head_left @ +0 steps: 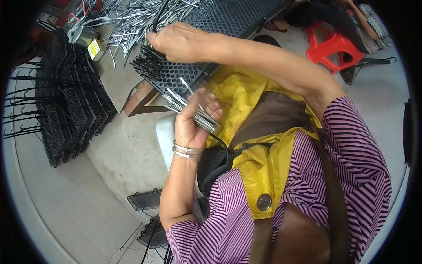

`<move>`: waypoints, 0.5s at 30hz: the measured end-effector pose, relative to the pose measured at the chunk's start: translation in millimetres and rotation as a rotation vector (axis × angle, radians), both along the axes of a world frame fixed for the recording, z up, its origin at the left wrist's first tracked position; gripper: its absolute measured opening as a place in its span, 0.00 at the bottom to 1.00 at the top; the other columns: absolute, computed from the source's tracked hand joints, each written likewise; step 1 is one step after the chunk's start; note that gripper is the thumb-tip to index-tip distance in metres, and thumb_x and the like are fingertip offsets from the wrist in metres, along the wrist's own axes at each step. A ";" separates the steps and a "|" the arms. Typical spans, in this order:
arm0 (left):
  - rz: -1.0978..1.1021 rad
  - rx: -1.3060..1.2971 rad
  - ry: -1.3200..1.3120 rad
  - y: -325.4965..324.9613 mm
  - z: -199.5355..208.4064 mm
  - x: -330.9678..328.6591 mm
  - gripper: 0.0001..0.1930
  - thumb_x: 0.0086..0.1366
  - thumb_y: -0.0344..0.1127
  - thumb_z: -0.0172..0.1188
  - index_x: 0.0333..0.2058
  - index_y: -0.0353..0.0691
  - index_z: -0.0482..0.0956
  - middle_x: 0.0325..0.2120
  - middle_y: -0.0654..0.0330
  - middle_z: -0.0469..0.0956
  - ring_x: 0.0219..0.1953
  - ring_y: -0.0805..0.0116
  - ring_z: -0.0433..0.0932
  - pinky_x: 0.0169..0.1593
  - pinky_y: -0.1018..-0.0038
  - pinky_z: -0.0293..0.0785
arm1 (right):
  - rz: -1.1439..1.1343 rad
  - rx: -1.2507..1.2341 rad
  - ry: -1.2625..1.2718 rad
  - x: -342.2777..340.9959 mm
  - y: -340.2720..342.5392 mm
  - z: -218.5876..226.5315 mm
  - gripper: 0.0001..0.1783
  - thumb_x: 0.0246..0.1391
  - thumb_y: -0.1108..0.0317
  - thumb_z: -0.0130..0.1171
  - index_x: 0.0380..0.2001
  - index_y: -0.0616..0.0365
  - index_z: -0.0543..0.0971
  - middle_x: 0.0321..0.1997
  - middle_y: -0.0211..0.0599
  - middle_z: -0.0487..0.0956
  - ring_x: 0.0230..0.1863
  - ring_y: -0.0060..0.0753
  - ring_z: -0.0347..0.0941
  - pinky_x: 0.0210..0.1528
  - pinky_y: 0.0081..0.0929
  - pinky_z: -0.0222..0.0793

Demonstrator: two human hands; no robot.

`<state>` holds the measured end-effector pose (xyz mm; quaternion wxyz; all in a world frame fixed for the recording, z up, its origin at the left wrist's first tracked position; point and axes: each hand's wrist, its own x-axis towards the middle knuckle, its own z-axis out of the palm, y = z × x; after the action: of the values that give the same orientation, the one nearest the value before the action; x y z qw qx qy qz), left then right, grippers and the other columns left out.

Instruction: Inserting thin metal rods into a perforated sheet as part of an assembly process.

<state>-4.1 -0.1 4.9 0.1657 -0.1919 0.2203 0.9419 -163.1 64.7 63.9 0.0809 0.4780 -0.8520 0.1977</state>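
Left grip (188, 128) half-curled around a bundle of silvery rods (205, 120).

- My right forearm (272, 66) reaches leftward across my front, elbow bent.
- My right hand (178, 43) is back upward, fingers bent; their tips are too hidden to read.
- My left forearm (179, 185) rises from its bent elbow.
- My left hand (188, 128) is turned partly palm up, thumb (190, 109) raised, fingers (214, 105) curled in a hold.
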 end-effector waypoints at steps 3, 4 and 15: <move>-0.011 0.001 -0.008 0.2 2.2 -0.1 0.11 0.58 0.37 0.52 0.38 0.38 0.69 0.30 0.56 0.72 0.31 0.63 0.72 0.35 0.69 0.71 | 0.099 -0.092 0.094 15.1 2.7 -9.9 0.06 0.29 0.81 0.47 0.18 0.63 0.66 0.16 0.47 0.71 0.22 0.50 0.71 0.24 0.39 0.67; -0.020 -0.005 -0.020 0.2 2.9 0.0 0.11 0.58 0.37 0.51 0.38 0.38 0.69 0.30 0.56 0.72 0.31 0.64 0.72 0.34 0.70 0.71 | 0.101 -0.092 0.096 14.2 1.8 -15.2 0.06 0.29 0.81 0.47 0.18 0.63 0.66 0.16 0.47 0.71 0.22 0.50 0.71 0.24 0.39 0.67; -0.007 -0.001 -0.054 -1.8 -8.1 -0.1 0.11 0.58 0.35 0.51 0.37 0.35 0.69 0.30 0.55 0.72 0.31 0.64 0.72 0.33 0.71 0.72 | 0.021 -0.412 0.089 -7.7 0.4 -37.2 0.08 0.42 0.75 0.53 0.29 0.62 0.70 0.17 0.45 0.72 0.21 0.44 0.72 0.22 0.32 0.68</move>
<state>-4.2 -1.9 -3.2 0.1750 -0.2167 0.2169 0.9356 -170.9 65.1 26.8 0.2127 0.4682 -0.7842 0.3472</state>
